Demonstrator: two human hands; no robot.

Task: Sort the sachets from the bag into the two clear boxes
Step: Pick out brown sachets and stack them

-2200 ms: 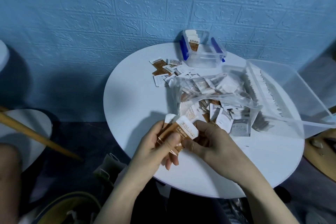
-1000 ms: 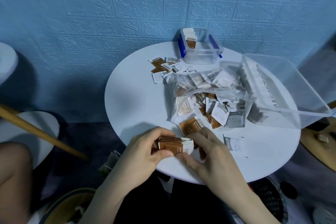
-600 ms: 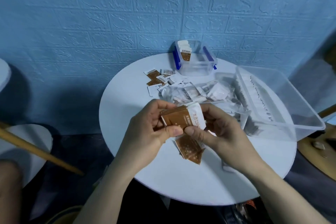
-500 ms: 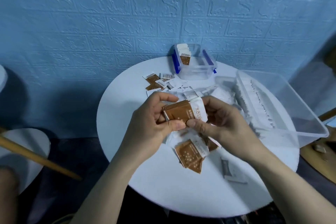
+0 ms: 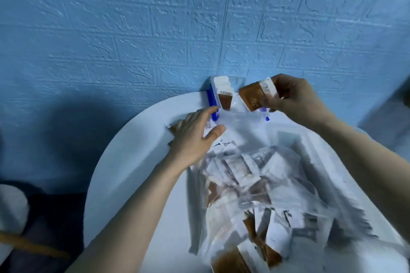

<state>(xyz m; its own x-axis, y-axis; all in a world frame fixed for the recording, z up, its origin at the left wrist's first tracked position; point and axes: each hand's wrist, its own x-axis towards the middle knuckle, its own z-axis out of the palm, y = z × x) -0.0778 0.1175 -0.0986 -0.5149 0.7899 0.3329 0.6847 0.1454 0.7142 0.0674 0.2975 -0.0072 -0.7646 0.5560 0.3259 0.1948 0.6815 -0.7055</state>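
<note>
Two hands, right hand [image 5: 290, 97] grip grasping brown sachets [image 5: 257, 95], print unreadable, left hand [image 5: 195, 137] released

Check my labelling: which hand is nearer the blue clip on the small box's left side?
Left. The left hand reaches the blue clip; the right hand holds brown sachets above the small box's right side.

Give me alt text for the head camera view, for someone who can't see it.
The right hand holds a stack of brown sachets over a small clear box at the wall. The left hand rests open beside the box, and a clear bag of sachets lies nearer.
</note>
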